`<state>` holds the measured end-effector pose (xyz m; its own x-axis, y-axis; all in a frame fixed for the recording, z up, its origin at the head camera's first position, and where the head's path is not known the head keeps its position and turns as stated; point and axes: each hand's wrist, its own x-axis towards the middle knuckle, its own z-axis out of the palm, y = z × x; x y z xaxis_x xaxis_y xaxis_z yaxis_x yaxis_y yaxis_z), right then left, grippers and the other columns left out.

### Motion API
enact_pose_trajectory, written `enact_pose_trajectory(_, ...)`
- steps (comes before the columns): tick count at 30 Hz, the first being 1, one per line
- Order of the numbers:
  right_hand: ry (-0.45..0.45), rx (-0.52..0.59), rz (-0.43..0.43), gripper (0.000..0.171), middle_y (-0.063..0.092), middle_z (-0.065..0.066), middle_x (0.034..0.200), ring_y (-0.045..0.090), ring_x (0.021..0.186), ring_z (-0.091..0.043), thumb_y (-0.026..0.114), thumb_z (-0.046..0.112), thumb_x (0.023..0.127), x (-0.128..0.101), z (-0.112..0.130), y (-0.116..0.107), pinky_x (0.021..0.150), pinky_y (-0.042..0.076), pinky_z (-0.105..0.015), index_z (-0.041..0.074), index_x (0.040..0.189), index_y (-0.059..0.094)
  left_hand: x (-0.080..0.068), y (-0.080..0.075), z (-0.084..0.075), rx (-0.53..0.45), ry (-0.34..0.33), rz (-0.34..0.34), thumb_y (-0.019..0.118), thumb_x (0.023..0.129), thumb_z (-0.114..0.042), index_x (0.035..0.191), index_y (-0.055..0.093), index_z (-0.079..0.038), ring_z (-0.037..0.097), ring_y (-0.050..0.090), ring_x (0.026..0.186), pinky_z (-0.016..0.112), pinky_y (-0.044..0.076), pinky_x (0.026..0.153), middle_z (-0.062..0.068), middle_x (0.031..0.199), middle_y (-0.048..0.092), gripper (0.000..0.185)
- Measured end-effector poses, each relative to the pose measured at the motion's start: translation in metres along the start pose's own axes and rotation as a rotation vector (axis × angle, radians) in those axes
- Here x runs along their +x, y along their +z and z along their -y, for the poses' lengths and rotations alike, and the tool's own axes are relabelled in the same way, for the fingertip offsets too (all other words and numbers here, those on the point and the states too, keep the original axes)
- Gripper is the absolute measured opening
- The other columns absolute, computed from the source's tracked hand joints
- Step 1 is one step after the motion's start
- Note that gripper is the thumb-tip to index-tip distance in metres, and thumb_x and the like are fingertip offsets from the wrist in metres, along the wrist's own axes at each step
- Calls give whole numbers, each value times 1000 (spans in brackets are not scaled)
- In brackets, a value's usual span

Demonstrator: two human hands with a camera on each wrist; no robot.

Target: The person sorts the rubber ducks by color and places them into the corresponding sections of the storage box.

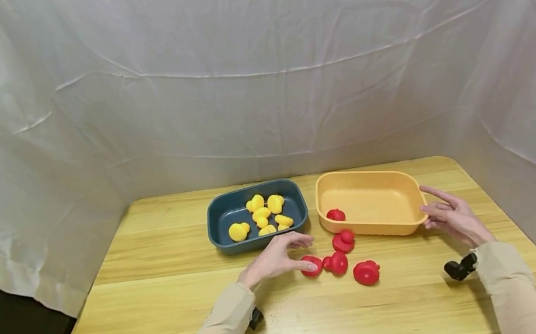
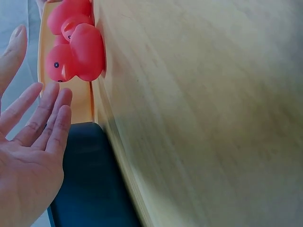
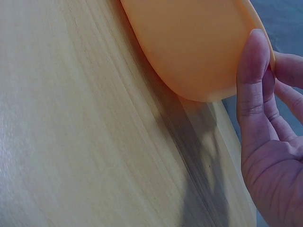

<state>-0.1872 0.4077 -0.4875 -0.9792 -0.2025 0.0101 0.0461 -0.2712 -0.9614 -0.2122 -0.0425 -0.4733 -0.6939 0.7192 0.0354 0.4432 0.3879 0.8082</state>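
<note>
My left hand [image 1: 279,258] is over the table with thumb and fingers spread, holding nothing. Just by it lies a red rubber duck [image 1: 312,266]; in the left wrist view the nearest red duck [image 2: 87,52] sits beyond the fingertips. Several red ducks are on the wood, among them one duck [image 1: 367,272] at the right of the group. At the right end of the orange bin [image 1: 406,226], my right hand [image 1: 457,218] pinches the rim between thumb and fingers, seen closely in the right wrist view at the bin wall [image 3: 189,61]. One red duck [image 1: 336,215] is inside that bin.
Left of the orange bin stands a dark blue bin [image 1: 212,235] holding several yellow ducks [image 1: 262,215]. Both bins sit near the back edge of the wooden table [image 1: 173,301]. Pale curtains [image 1: 257,104] hang behind and at the sides.
</note>
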Motion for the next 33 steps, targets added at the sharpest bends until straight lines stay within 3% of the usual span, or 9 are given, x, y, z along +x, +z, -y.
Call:
enact_pose_trajectory(20, -4, 11, 4, 58, 74, -5, 92, 73, 74, -15, 49, -7, 101, 0, 0, 0, 68, 63, -24, 20, 151, 44, 2, 3, -1, -10, -26, 39, 86, 80, -22, 134, 61, -1, 26, 64, 121, 41, 50, 110, 14, 133, 67, 63)
enact_pose_trajectory(33, 6, -26, -7, 64, 73, -2, 91, 73, 74, -13, 50, -5, 102, 1, 1, -1, 69, 63, -23, 16, 159, 31, 2, 6, 0, 21, -50, 67, 86, 80, -22, 132, 63, -2, 19, 66, 113, 36, 54, 105, 10, 130, 69, 60)
